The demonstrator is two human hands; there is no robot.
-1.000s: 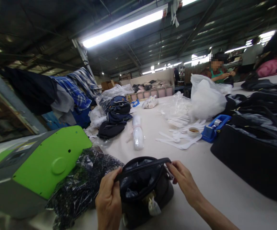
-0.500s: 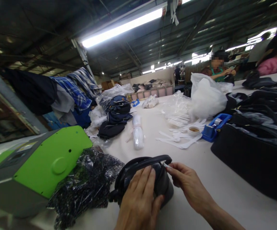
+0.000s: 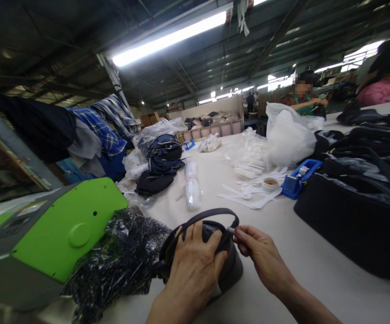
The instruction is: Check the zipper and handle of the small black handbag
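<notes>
Both hands work on a small black bag (image 3: pixel 226 270) at the near edge of the white counter (image 3: pixel 299 261). The left hand (image 3: pixel 195 265) lies flat on top of it, fingers spread, its grip open and only pressing. The right hand (image 3: pixel 258 254) has its grip closed, pinching a small metal zipper pull (image 3: pixel 231 230) at the end of the bag. What the bag contains cannot be seen. A green machine (image 3: pixel 56 234) and a dark plastic-wrapped bundle (image 3: pixel 120 256) stand to the left; a blue tape dispenser (image 3: pixel 298 179) lies farther back.
</notes>
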